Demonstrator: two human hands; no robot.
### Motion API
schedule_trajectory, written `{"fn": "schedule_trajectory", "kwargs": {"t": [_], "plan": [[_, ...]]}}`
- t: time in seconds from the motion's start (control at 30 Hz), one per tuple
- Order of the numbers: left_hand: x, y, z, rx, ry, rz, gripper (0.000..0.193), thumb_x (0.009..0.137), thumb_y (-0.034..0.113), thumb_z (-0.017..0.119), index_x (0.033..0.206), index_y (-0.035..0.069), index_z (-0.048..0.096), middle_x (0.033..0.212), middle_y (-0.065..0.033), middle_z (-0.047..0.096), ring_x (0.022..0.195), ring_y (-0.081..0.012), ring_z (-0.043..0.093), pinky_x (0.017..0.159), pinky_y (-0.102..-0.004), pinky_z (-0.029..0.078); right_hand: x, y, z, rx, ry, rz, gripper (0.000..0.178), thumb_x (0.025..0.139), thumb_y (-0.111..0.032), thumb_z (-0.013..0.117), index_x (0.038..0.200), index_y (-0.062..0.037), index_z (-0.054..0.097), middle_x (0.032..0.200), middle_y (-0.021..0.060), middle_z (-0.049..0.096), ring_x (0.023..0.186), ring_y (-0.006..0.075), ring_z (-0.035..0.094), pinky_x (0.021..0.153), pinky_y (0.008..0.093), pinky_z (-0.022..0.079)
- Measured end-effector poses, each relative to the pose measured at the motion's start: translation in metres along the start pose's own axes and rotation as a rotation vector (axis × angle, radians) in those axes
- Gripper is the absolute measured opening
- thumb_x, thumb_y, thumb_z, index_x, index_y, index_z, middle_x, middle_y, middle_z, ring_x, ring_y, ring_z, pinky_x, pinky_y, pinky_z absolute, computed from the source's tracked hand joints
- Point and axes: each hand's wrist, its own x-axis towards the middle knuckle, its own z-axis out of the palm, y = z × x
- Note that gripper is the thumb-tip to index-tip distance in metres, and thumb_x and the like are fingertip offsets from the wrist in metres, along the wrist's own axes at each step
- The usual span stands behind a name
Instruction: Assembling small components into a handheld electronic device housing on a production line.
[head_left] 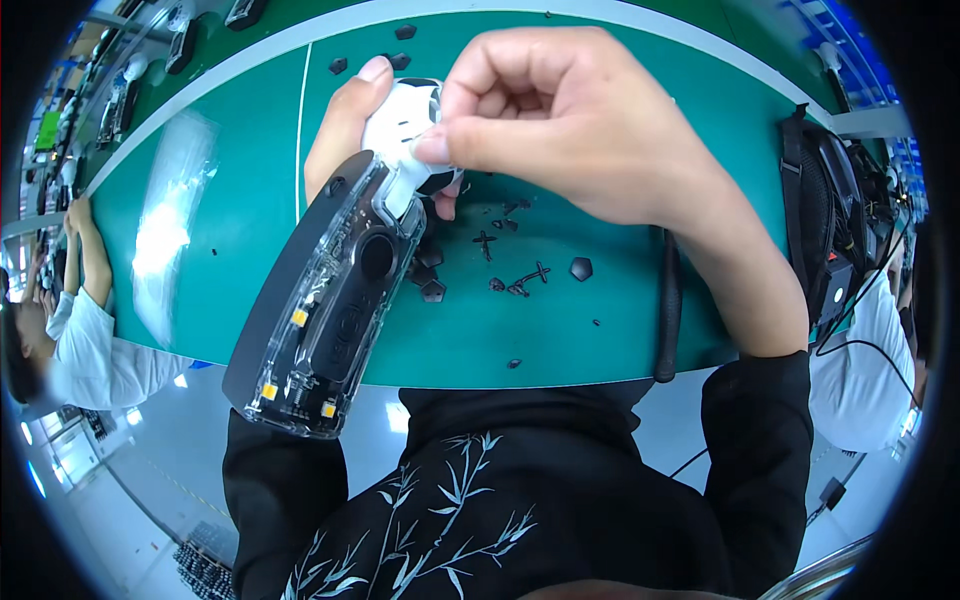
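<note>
My left hand (343, 128) is closed around a white ball (398, 122) with black patches, its thumb on the far left side and fingertips showing below. A white neck links the ball to a long black device with a see-through casing (330, 310), which hides most of my left forearm. My right hand (540, 125) is closed in a pinch at the ball's right edge, thumb against its white surface; anything between the fingertips is hidden. Black pentagon pieces (581, 268) and cross-shaped black plastic bits (485, 243) lie on the green mat below the hands.
More black pentagons (404, 32) lie beyond my left hand. A black-handled tool (668, 310) lies by my right forearm, near the table edge. Clear plastic bags (172, 220) are at left, a black bag (825, 200) with cables at right. People sit at both sides.
</note>
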Motion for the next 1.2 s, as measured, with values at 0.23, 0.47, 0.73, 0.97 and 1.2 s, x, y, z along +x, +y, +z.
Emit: {"fn": "schedule_trajectory", "kwargs": {"t": [0.23,0.47,0.73,0.97,1.2], "plan": [[-0.004,0.001,0.004,0.097,0.12,-0.064,0.055,0.09,0.048,0.058,0.098,-0.006,0.06,0.072,-0.0164,0.063,0.05,-0.0198,0.059,0.043,-0.0261,0.049,0.0,0.017,0.004,-0.006,-0.035,-0.04,0.017,0.085,-0.014,0.077,0.079,-0.002,0.067,0.064,0.0019,0.059,0.054,0.0057,0.051,0.05,0.0166,0.041],[-0.006,0.0,0.007,0.08,0.078,-0.035,0.059,0.093,0.051,0.052,0.094,-0.007,0.06,0.068,-0.0156,0.062,0.049,-0.0224,0.059,0.038,-0.0267,0.044,-0.001,0.017,0.011,0.059,0.016,-0.048,0.017,0.085,-0.015,0.077,0.083,-0.002,0.065,0.063,0.0021,0.059,0.054,0.0059,0.053,0.05,0.0168,0.044],[0.0,-0.003,-0.004,-0.056,-0.091,-0.156,0.06,0.095,0.052,0.048,0.093,-0.006,0.061,0.069,-0.0165,0.063,0.05,-0.0234,0.06,0.037,-0.0273,0.044,-0.001,0.023,0.01,0.279,-0.021,0.107,0.028,0.087,-0.019,0.076,0.102,-0.0006,0.062,0.07,0.0048,0.062,0.055,0.0091,0.055,0.051,0.0186,0.045],[-0.001,0.002,0.0,-0.044,-0.187,-0.095,0.066,0.095,0.056,0.049,0.109,-0.007,0.058,0.077,-0.0172,0.064,0.054,-0.0238,0.062,0.042,-0.0281,0.05,0.0,0.026,0.023,0.311,0.153,-0.086,0.046,0.082,-0.025,0.078,0.109,0.0058,0.058,0.079,0.0117,0.064,0.06,0.0138,0.061,0.052,0.0201,0.05],[-0.009,0.001,0.012,0.071,-0.119,-0.063,0.075,0.093,0.057,0.052,0.134,-0.005,0.043,0.098,-0.0217,0.062,0.06,-0.0251,0.065,0.049,-0.0294,0.056,0.002,0.03,0.015,0.352,-0.144,0.119,0.045,0.086,-0.02,0.074,0.12,0.0023,0.054,0.09,0.0121,0.064,0.061,0.0144,0.06,0.057,0.022,0.05]]}}
